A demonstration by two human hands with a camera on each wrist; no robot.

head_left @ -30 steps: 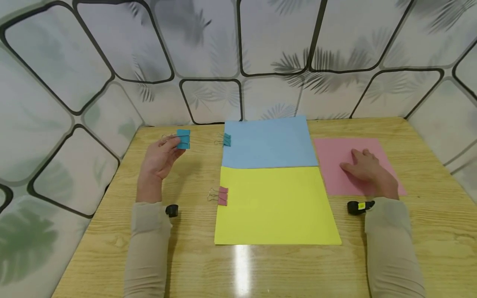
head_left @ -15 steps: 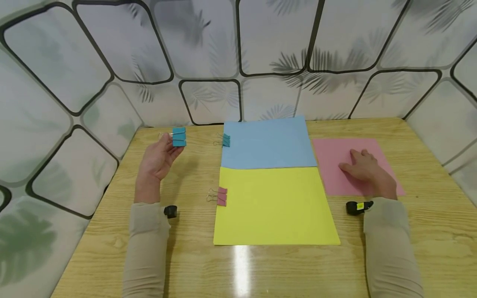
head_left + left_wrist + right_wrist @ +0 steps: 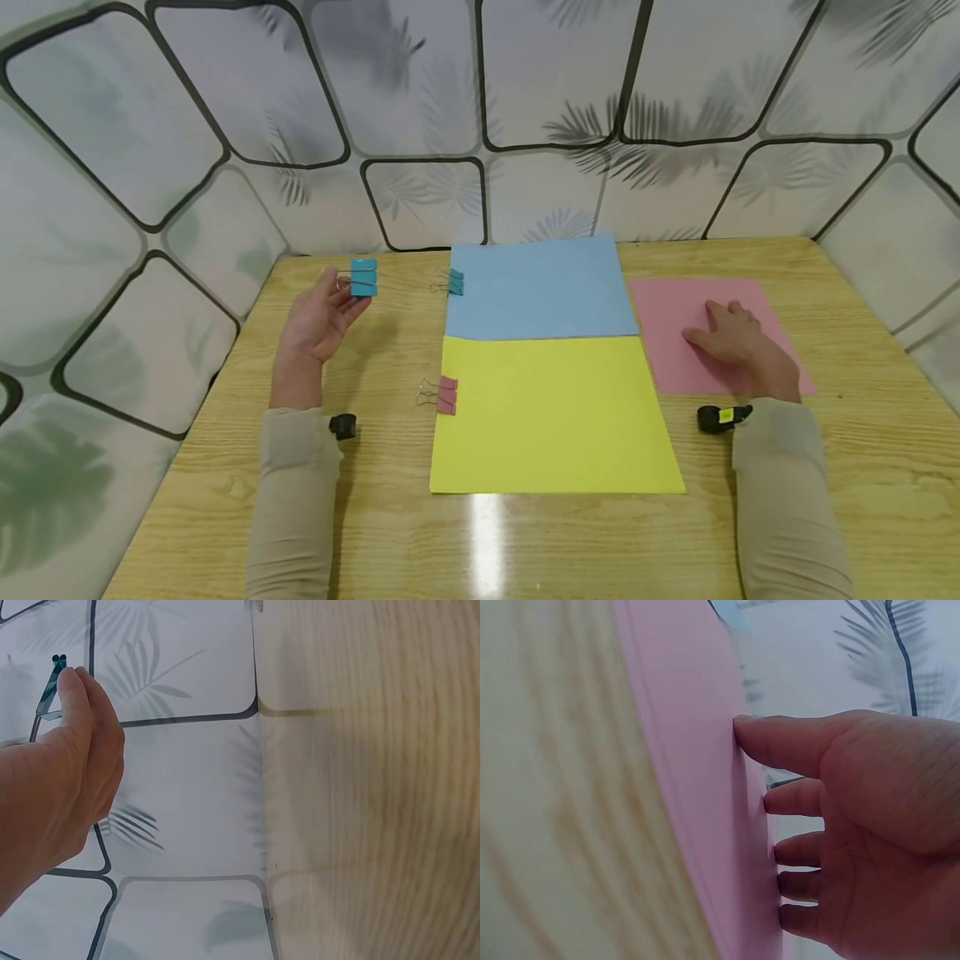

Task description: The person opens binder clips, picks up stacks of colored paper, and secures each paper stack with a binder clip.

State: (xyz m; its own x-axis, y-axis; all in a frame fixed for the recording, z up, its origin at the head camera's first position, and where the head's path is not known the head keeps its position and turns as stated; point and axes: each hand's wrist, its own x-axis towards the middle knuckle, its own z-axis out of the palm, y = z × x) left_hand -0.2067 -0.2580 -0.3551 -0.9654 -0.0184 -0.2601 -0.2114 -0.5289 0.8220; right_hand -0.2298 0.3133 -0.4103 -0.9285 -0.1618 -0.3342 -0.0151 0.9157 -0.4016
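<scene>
Up off the table at the left, my left hand holds a blue binder clip by its wire handles, the clip's body pointing right. Seen edge-on in the left wrist view, the binder clip is partly hidden by the fingers of my left hand. At the right, my right hand rests its fingertips on a pink sheet of paper, fingers spread. The right wrist view shows the thumb and fingertips of my right hand touching the pink paper, palm raised off it.
A blue sheet lies above a yellow sheet mid-table. A teal binder clip sits on the blue sheet's left edge, a pink binder clip on the yellow one's. A patterned wall borders the wooden table behind.
The blue binder clip has shifted slightly left and up with my left hand, then a little back to the right, as the fingers changed their hold on its handles. My right hand stays on the pink paper.
</scene>
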